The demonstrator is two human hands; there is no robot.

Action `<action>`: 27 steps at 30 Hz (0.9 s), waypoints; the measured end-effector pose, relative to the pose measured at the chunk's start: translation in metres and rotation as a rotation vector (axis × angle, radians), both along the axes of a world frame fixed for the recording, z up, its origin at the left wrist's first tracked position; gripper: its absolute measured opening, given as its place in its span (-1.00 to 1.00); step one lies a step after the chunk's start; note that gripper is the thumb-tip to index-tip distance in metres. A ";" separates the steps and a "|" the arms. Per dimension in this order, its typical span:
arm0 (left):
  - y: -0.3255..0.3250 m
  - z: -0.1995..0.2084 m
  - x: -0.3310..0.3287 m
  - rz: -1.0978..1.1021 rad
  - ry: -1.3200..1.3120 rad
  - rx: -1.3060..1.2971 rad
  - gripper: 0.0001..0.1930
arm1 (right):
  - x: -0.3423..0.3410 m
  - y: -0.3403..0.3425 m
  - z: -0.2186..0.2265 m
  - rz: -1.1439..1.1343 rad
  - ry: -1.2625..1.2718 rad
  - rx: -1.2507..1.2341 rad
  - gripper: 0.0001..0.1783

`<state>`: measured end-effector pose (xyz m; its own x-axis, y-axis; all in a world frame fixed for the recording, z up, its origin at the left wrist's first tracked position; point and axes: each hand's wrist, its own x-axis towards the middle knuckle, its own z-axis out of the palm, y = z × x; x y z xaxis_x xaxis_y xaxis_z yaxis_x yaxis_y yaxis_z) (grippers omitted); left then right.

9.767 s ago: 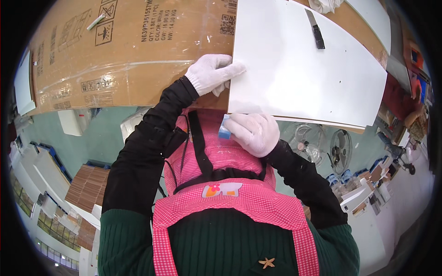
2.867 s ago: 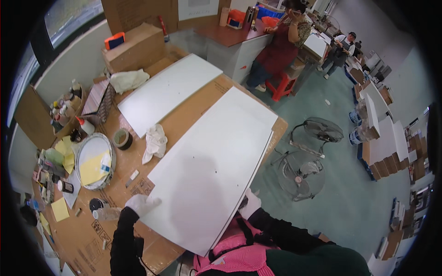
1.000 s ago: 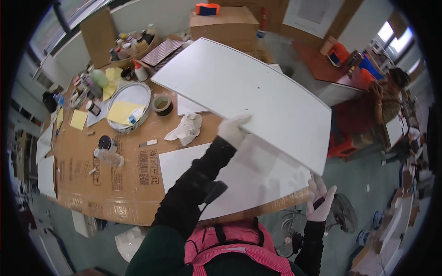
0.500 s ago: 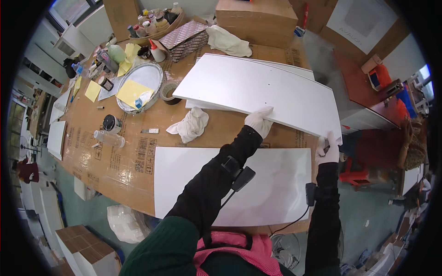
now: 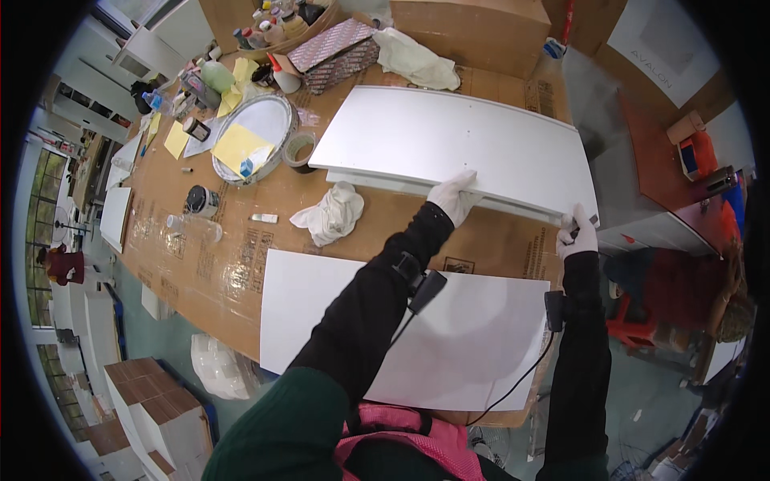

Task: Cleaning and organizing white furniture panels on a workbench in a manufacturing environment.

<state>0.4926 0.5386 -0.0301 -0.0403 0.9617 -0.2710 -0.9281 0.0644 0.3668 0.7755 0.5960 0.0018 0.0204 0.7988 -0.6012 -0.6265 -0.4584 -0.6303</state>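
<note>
A long white panel (image 5: 449, 136) with a few small holes in its face lies at the far side of the table, over another white board (image 5: 377, 183) whose edge shows beneath it. My left hand (image 5: 454, 198), in a white glove, grips the panel's near edge around the middle. At the near right corner my right hand (image 5: 577, 234), also gloved, has its fingers closed on the panel. A small dark thing shows among those fingers; I cannot make out its kind. Nearer to me, partly under my left forearm, lies a second white panel (image 5: 481, 337).
Left of the panel are a crumpled white cloth (image 5: 329, 215), a tape roll (image 5: 300, 151), a round lid (image 5: 277, 120) with yellow paper, a dark jar (image 5: 201, 201) and a clear bottle (image 5: 196, 228). Behind stands a cardboard box (image 5: 473, 32). A red-topped cabinet (image 5: 658, 168) is at the right.
The held panel has come down and back, lining up more closely over the board beneath. Both hands keep their places on its edge. My view has shifted slightly.
</note>
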 end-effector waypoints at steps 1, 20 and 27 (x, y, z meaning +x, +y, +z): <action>-0.004 0.003 -0.001 -0.111 0.015 0.022 -0.76 | 0.001 0.002 0.000 -0.029 -0.013 -0.052 -0.84; -0.096 0.008 -0.239 -0.061 2.185 -0.737 -0.59 | 0.053 0.020 -0.003 0.483 -0.632 0.030 -0.74; -0.055 -0.062 -0.283 0.080 1.892 -0.783 -0.39 | 0.103 0.089 -0.041 0.242 -1.001 0.246 -0.56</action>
<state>0.2099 0.4836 -0.0921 -0.7350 0.6678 -0.1179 0.4866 0.6404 0.5942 0.8781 0.6853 -0.0388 0.2414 0.9454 -0.2191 0.3209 -0.2909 -0.9013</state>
